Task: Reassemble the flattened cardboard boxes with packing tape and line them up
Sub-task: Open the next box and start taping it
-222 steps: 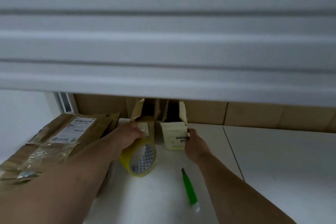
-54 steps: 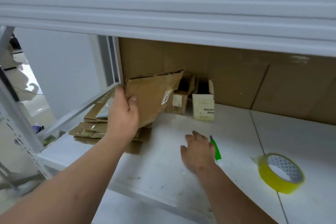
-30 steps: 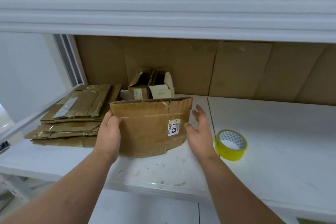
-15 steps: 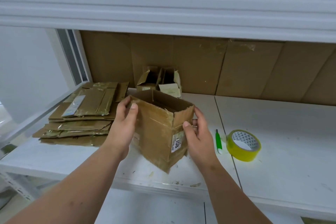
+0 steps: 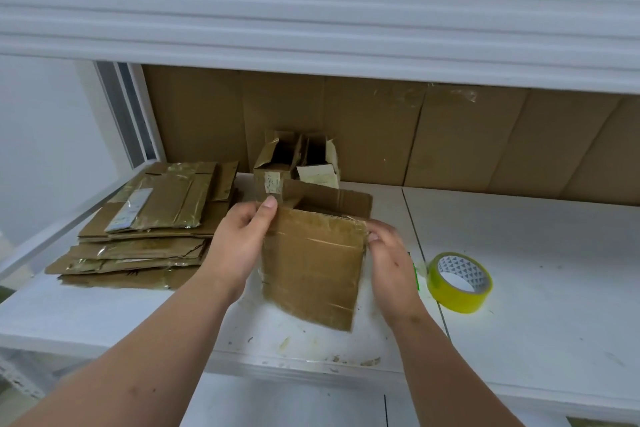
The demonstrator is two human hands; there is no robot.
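Cardboard box [image 5: 311,263] gripped at sides by left hand [image 5: 242,239] and right hand [image 5: 389,263]; label writing unreadable

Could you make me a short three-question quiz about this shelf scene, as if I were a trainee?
1. True or false: both hands hold the opened cardboard box.
2. Which lies nearest the right hand? A) stack of flattened boxes B) yellow tape roll C) two small open boxes
3. Fill in: the stack of flattened boxes lies on the white shelf, to the ____ of the left hand.

Key: 1 true; 2 B; 3 left.
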